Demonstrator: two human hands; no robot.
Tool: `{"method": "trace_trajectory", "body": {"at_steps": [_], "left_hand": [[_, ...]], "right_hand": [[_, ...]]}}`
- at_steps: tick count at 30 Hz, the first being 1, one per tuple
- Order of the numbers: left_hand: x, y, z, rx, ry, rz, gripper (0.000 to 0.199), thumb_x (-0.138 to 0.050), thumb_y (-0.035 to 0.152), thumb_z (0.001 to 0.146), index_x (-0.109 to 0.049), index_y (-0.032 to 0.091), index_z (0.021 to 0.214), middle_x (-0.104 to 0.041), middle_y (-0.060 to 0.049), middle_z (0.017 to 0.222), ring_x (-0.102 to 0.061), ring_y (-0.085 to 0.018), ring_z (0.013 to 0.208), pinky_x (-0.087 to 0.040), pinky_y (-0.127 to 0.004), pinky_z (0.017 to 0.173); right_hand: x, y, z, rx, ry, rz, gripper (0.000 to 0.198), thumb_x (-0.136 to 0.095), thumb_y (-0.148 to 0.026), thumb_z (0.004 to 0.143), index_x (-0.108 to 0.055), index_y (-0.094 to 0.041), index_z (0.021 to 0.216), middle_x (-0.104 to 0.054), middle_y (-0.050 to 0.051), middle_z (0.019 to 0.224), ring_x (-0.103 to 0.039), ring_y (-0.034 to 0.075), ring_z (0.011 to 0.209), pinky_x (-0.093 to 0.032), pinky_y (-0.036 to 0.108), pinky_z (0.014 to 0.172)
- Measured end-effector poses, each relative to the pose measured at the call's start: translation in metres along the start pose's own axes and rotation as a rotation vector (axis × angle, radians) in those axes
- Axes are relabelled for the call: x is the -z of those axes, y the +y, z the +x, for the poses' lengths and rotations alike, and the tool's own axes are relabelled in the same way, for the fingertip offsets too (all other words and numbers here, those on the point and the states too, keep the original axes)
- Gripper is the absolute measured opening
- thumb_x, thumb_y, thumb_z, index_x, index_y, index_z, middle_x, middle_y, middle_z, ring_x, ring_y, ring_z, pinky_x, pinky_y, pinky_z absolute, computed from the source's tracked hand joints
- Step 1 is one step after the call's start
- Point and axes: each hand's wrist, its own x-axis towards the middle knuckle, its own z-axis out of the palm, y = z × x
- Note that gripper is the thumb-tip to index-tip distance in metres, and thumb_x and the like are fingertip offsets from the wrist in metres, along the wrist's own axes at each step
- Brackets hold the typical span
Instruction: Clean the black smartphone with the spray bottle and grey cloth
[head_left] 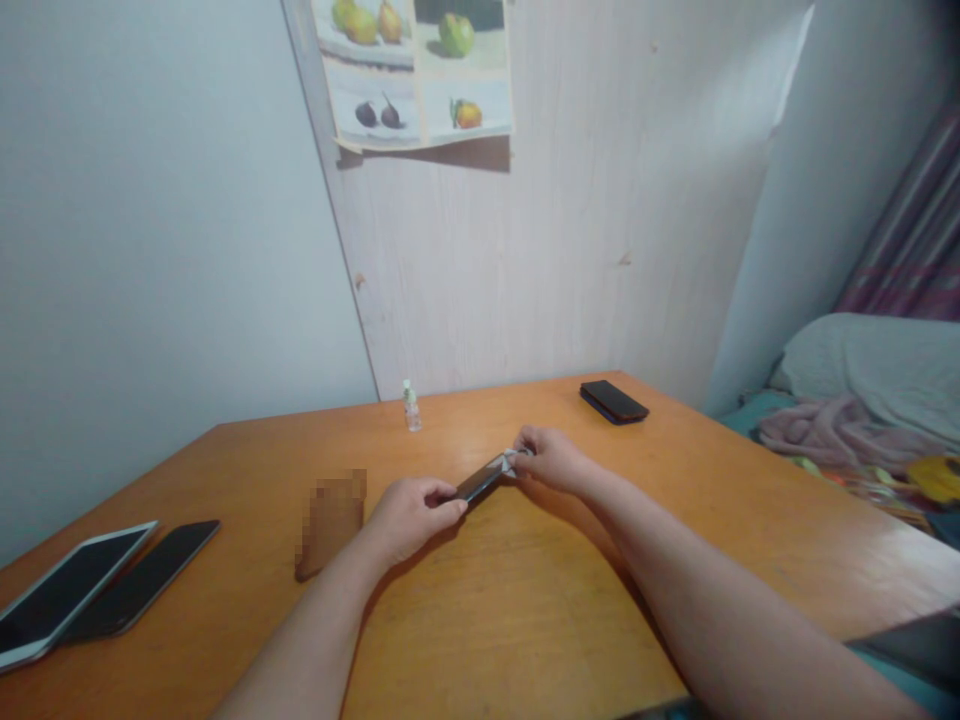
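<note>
My left hand (414, 515) grips the near end of a dark smartphone (480, 482) between thumb and fingers, tilted just over the table. At the phone's far end, my right hand (553, 460) pinches a small whitish cloth or tissue (509, 463) against it. Fingers partly hide both the phone's ends and the cloth. A small clear spray bottle (412, 412) with a pale green top stands upright beyond my hands. To the left of my left hand lies a brown, pixelated flat object (330, 525) whose kind I cannot make out.
On the wooden table (525, 620), a white-framed tablet (75, 590) overlaps a dark tablet (150, 585) at left. A black phone or phone-like stack (613, 401) lies at the back right. Behind stands a wall with a fruit poster (420, 70); bedding (832, 430) is at right.
</note>
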Motion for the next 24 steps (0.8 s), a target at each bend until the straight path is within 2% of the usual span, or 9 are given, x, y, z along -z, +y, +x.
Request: {"method": "trace_trajectory", "body": {"at_steps": [3, 7, 9, 13, 16, 20, 24], "left_hand": [[-0.001, 0.000, 0.000, 0.003, 0.002, -0.009, 0.042, -0.060, 0.051, 0.077, -0.077, 0.016, 0.093, -0.073, -0.003, 0.078, -0.061, -0.018, 0.068, -0.040, -0.024, 0.059], [0.000, -0.001, -0.001, 0.003, -0.001, -0.007, 0.042, -0.061, 0.051, 0.077, -0.077, 0.016, 0.093, -0.073, -0.003, 0.079, -0.062, -0.019, 0.069, -0.041, -0.024, 0.060], [0.001, -0.001, -0.001, 0.003, -0.007, 0.005, 0.041, -0.060, 0.051, 0.077, -0.077, 0.017, 0.093, -0.073, -0.003, 0.079, -0.061, -0.018, 0.069, -0.040, -0.024, 0.059], [0.001, -0.001, -0.002, -0.004, -0.025, 0.023, 0.040, -0.059, 0.050, 0.079, -0.076, 0.017, 0.094, -0.073, -0.003, 0.080, -0.061, -0.018, 0.070, -0.039, -0.024, 0.059], [-0.001, 0.001, -0.004, -0.008, -0.032, 0.027, 0.038, -0.059, 0.046, 0.078, -0.075, 0.017, 0.095, -0.071, -0.003, 0.080, -0.062, -0.018, 0.072, -0.040, -0.024, 0.061], [-0.003, 0.002, -0.006, -0.062, 0.014, 0.038, 0.033, -0.063, 0.041, 0.075, -0.075, 0.018, 0.097, -0.071, -0.004, 0.087, -0.063, -0.020, 0.079, -0.044, -0.026, 0.068], [-0.004, 0.001, -0.006, -0.124, 0.099, 0.051, 0.033, -0.069, 0.032, 0.068, -0.074, 0.020, 0.099, -0.071, -0.006, 0.095, -0.063, -0.023, 0.088, -0.046, -0.029, 0.078]], "right_hand": [[-0.003, -0.001, 0.000, 0.002, -0.001, 0.016, 0.007, -0.069, -0.019, 0.074, -0.063, -0.018, 0.076, -0.062, -0.003, 0.068, -0.053, 0.011, 0.065, -0.031, 0.021, 0.057], [0.002, 0.011, 0.007, -0.154, 0.134, 0.020, 0.013, -0.067, -0.016, 0.075, -0.056, -0.018, 0.067, -0.058, -0.001, 0.062, -0.049, 0.012, 0.062, -0.028, 0.023, 0.055], [0.002, 0.017, 0.010, -0.224, 0.160, 0.059, 0.017, -0.066, -0.015, 0.076, -0.053, -0.018, 0.064, -0.057, -0.001, 0.058, -0.049, 0.012, 0.058, -0.028, 0.023, 0.053], [-0.010, 0.017, 0.011, -0.297, 0.063, 0.234, 0.024, -0.061, -0.021, 0.082, -0.051, -0.018, 0.060, -0.056, -0.001, 0.048, -0.048, 0.010, 0.046, -0.030, 0.021, 0.046], [-0.018, 0.014, 0.007, -0.332, -0.037, 0.383, 0.022, -0.059, -0.023, 0.082, -0.053, -0.018, 0.061, -0.054, -0.002, 0.043, -0.042, 0.008, 0.038, -0.027, 0.019, 0.039], [-0.015, 0.012, 0.004, -0.353, -0.114, 0.564, 0.015, -0.058, -0.023, 0.078, -0.054, -0.017, 0.065, -0.050, -0.004, 0.043, -0.034, 0.006, 0.034, -0.020, 0.017, 0.034], [-0.008, 0.010, 0.004, -0.351, -0.169, 0.710, 0.012, -0.058, -0.025, 0.075, -0.054, -0.017, 0.068, -0.045, -0.005, 0.044, -0.032, 0.006, 0.036, -0.022, 0.016, 0.034]]}}
